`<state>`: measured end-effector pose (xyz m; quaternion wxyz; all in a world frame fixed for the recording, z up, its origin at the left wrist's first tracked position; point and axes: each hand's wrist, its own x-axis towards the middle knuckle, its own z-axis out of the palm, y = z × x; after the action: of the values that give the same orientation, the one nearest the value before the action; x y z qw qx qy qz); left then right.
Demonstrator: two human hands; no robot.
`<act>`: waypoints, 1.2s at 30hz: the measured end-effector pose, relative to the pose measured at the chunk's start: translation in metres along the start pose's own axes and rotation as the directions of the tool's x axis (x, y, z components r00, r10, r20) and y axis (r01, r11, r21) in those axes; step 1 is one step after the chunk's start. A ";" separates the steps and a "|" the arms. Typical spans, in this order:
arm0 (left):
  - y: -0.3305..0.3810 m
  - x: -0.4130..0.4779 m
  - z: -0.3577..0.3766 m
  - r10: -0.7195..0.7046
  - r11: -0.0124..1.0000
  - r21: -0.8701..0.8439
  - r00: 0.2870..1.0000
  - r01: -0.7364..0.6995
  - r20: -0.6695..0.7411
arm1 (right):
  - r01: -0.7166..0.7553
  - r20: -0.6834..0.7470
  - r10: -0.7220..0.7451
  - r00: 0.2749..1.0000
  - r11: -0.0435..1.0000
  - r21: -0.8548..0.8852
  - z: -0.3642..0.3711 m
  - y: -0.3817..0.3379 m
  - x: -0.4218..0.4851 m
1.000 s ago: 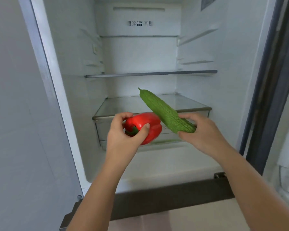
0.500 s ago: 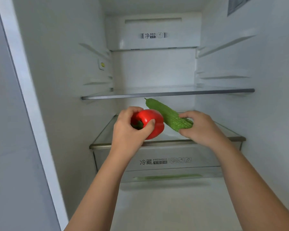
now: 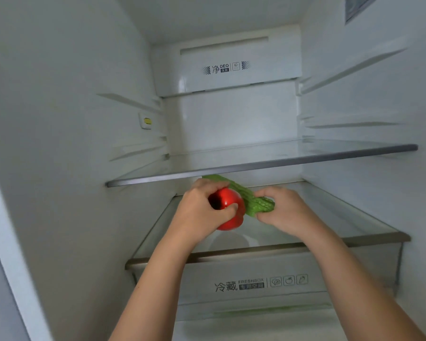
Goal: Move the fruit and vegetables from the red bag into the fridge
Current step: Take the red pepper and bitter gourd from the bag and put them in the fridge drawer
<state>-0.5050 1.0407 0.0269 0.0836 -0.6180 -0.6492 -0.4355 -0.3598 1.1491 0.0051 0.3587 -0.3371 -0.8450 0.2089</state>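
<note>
Two hands full inside the fridge, my left hand [image 3: 199, 209] gripping the red pepper [image 3: 230, 212], my right hand [image 3: 284, 209] the bitter gourd [image 3: 252, 200], just above the glass shelf [image 3: 349, 225]; released early, the round pepper could roll off.

Fridge [image 3: 59, 119] interior walls: white plastic, smooth, with a soft satin sheen. Upper shelf [image 3: 305, 153]: clear glass, glossy, edged at the front with a brushed grey metal-look strip. Lower shelf [image 3: 342, 217]: clear glass, reflective — its front trim is a duller brownish-grey, matt. Drawer [image 3: 256, 286] beneath it: translucent plastic, smooth, with dark printed lettering on the face. Rear panel [image 3: 226, 67]: glossy white plastic showing highlights. Red pepper [image 3: 231, 205]: skin smooth and highly glossy, waxy in look. Green gourd [image 3: 258, 205]: skin rough, ridged and warty — matt, no shine. Small wall fitting [image 3: 146, 121]: white plastic with a yellow insert.
</note>
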 end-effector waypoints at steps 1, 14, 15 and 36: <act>-0.002 0.002 0.001 -0.005 1.000 0.013 1.000 0.004 0.012 | 0.001 -0.005 -0.001 1.000 1.000 -0.001 0.001 0.001 0.001; -0.021 0.026 0.009 -0.067 0.997 -0.036 0.994 0.070 0.081 | 0.022 -0.044 -0.023 0.999 0.999 -0.024 0.007 0.004 0.005; -0.022 0.027 0.009 -0.071 0.995 -0.058 0.993 0.077 0.094 | 0.023 -0.047 -0.024 0.999 1.000 -0.018 0.007 0.004 0.004; -0.016 0.020 -0.021 -0.197 0.970 0.182 0.958 0.160 0.209 | 0.055 -0.131 -0.043 0.990 0.995 0.089 0.007 0.004 -0.005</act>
<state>-0.5321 1.0436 0.0452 0.0196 -0.5931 -0.7412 -0.3138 -0.3610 1.1479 -0.0044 0.4327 -0.3123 -0.8175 0.2165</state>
